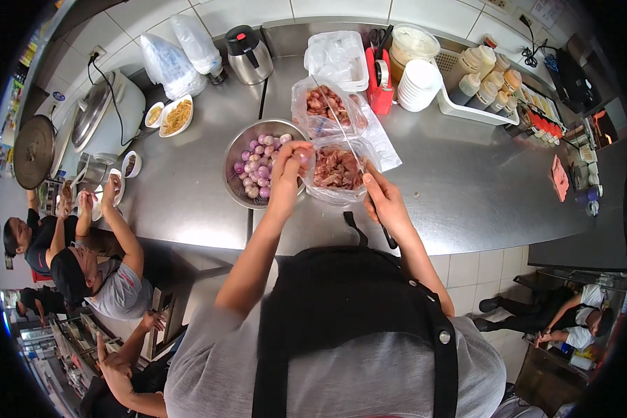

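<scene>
My left hand (288,174) is closed around a small purple shallot (304,161), partly hidden by the fingers, between the bowl and the near bag. A long knife (339,122) is in my closed right hand (389,205). Its blade points away and to the left, and its black handle shows below my palm. Left of my left hand, a metal bowl (230,182) holds many peeled shallots (259,166). Under the blade, an open plastic bag (369,148) contains reddish-brown skins (337,168). Behind it, another plastic bag (300,104) contains reddish unpeeled shallots (324,102).
A steel counter (453,188) spans the front. At the back stand a thermal jug (249,59), a clear container (338,59), a red tape dispenser (379,87), white tubs (419,85) and a basket of sauce bottles (477,108). A large cooker (94,111) and co-workers (111,279) are at left.
</scene>
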`<state>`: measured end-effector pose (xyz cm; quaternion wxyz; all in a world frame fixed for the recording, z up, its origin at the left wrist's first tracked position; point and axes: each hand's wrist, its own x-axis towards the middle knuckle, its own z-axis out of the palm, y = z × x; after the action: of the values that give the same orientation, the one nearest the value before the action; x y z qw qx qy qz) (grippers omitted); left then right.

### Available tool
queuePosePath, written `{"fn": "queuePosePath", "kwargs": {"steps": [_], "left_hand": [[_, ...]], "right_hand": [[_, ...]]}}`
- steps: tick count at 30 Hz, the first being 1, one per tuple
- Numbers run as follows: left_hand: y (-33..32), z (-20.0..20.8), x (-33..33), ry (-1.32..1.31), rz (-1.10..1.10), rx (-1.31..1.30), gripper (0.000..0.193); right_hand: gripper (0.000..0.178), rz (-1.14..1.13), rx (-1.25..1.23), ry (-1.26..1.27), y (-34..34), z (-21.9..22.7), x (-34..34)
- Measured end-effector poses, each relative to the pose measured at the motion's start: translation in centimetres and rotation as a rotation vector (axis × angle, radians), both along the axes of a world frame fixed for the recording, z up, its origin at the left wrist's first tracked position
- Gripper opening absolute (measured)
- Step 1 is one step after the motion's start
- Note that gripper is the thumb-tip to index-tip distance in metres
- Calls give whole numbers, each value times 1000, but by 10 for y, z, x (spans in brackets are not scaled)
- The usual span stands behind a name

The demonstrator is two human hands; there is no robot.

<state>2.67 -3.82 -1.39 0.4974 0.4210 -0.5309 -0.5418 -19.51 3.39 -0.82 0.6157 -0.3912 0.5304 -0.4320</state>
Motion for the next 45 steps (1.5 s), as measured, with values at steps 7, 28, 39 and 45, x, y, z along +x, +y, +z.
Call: {"fn": "queuePosePath", "kwargs": {"steps": [7, 28, 39, 45], "left_hand": [[-15, -11, 2, -644, 180, -176, 30], [-2, 14, 28, -708, -198, -181, 33], [-53, -66, -38, -989, -405, -720, 42], [-34, -90, -67, -1108, -423, -264, 63]], "right_hand": [[87, -194, -223, 469, -5, -20, -10], [86, -124, -128, 276, 35, -21, -36], [86, -148, -37, 376, 60, -1, -56], [82, -232, -33, 382, 65, 7, -72]]}}
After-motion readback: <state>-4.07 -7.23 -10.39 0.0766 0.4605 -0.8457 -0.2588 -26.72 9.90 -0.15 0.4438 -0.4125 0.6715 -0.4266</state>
